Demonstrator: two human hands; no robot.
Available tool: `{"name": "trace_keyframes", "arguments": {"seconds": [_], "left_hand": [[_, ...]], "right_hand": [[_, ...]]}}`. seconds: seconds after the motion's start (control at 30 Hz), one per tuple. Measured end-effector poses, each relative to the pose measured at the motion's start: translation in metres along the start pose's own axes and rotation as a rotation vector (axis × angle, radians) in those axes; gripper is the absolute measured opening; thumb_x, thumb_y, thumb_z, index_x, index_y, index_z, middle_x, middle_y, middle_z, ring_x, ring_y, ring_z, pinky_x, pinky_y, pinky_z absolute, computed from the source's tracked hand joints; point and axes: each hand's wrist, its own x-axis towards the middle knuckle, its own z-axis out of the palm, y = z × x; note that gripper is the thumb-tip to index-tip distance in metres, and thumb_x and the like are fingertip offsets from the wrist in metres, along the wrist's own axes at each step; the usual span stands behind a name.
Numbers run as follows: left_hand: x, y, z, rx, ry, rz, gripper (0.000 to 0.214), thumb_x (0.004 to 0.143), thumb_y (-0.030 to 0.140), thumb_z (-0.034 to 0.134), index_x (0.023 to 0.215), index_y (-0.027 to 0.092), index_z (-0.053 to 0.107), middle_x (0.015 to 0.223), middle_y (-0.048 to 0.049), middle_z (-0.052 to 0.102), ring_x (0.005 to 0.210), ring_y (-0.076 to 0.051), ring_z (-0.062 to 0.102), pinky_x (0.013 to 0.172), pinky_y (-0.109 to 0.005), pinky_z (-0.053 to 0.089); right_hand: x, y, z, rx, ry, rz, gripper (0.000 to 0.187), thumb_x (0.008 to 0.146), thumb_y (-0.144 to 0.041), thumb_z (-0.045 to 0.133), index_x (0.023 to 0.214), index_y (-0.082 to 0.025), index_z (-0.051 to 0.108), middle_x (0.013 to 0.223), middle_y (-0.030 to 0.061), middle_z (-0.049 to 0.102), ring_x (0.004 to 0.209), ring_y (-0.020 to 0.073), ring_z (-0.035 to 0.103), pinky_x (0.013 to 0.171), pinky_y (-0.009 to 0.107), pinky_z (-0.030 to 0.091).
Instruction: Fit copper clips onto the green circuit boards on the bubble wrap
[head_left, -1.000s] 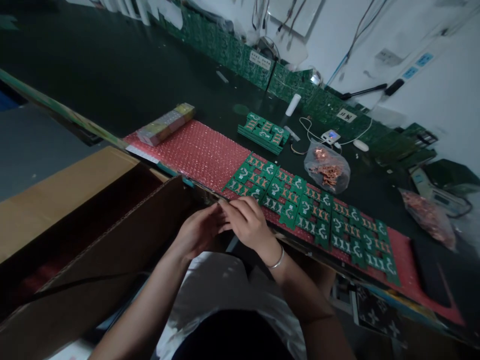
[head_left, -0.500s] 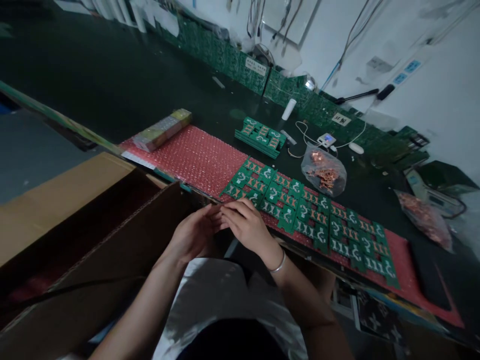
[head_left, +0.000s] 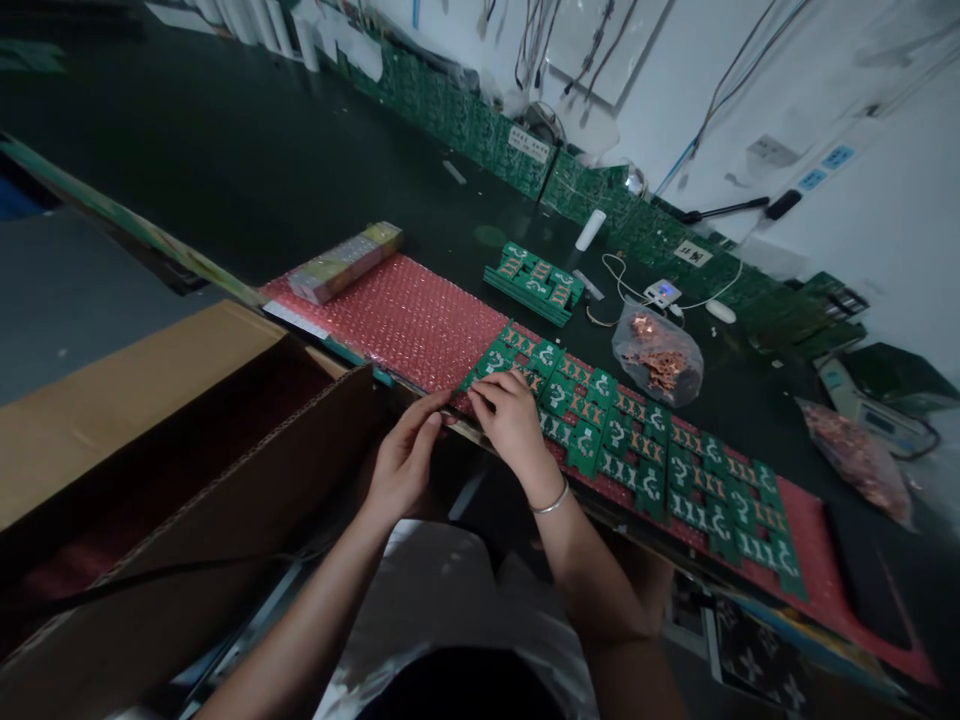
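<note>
My left hand (head_left: 409, 455) is at the table's front edge, its thumb close to the bent fingers; anything between them is too small to make out. Over the leftmost circuit board (head_left: 491, 358) reaches my right hand (head_left: 511, 425), thumb and fingertips pinched at the board's near left part and covering some of it. What the pinch holds is hidden. Several green circuit boards (head_left: 630, 440) lie in a row on red bubble wrap (head_left: 420, 310), bearing copper-coloured pieces in some slots. Behind them rests a stack of similar boards (head_left: 534, 280).
A clear bag of copper-coloured pieces (head_left: 660, 355) lies behind the row, another bag (head_left: 855, 460) farther right. A long taped box (head_left: 349, 262) sits on the wrap's left end. An open cardboard box (head_left: 225, 500) stands left, below the table edge. A small cabled device (head_left: 661, 292) is behind.
My hands, together in front of the table edge before, have come apart. The right has moved forward over the leftmost board, and the left has turned with its fingers drawn together. The view has shifted slightly.
</note>
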Motion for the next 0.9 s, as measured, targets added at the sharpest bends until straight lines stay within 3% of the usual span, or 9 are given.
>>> {"name": "trace_keyframes", "arguments": {"seconds": [0.53, 0.9], "left_hand": [[-0.002, -0.009, -0.004, 0.036, -0.050, -0.037, 0.057, 0.089, 0.055, 0.057, 0.124, 0.011, 0.066, 0.126, -0.0167, 0.067, 0.113, -0.029, 0.064, 0.105, -0.045, 0.046], [-0.004, -0.011, -0.006, 0.054, -0.058, -0.021, 0.055, 0.090, 0.054, 0.055, 0.124, 0.011, 0.066, 0.130, -0.0168, 0.066, 0.114, -0.029, 0.064, 0.107, -0.047, 0.045]], "right_hand": [[0.007, -0.007, -0.001, -0.094, -0.040, 0.000, 0.021, 0.096, -0.019, 0.055, 0.089, -0.018, 0.075, 0.091, 0.0062, 0.068, 0.093, 0.0209, 0.057, 0.088, 0.035, 0.052], [0.005, -0.008, 0.000, -0.144, -0.072, 0.010, 0.024, 0.098, -0.019, 0.051, 0.090, -0.017, 0.074, 0.094, 0.0069, 0.067, 0.095, 0.0211, 0.056, 0.092, 0.035, 0.051]]}}
